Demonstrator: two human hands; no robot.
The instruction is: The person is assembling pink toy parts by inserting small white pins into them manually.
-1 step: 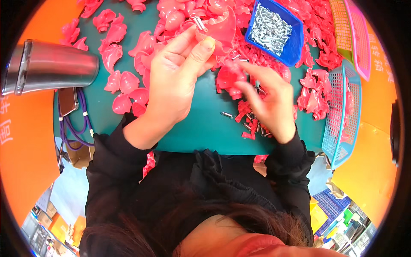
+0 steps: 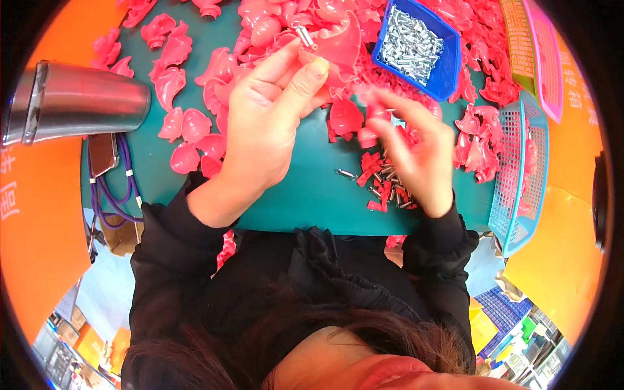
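My left hand (image 2: 266, 117) is raised over the green table, thumb and fingers pinching a red curved plastic shell (image 2: 341, 49). A small silvery metal part with a coil (image 2: 304, 36) shows at its fingertips, against the shell. My right hand (image 2: 419, 143) hovers lower and to the right, blurred, its thumb and forefinger apart. Just left of its fingertips lies a rounded red plastic piece (image 2: 344, 117). Below that hand is a small heap of red clips and dark metal pins (image 2: 389, 185). One loose metal pin (image 2: 346, 174) lies apart on the left.
A blue tray (image 2: 452, 71) of small metal cylinders stands on heaped red parts. At left are a steel tumbler (image 2: 91, 101), a phone (image 2: 104, 154) and a purple cord (image 2: 123, 185). Several red shells (image 2: 195, 125) lie nearby. A light-blue basket (image 2: 520, 175) stands at the right edge.
My right hand has shifted slightly to the right, and the red pieces by its fingertips look a little displaced. My left hand and what it holds have hardly moved.
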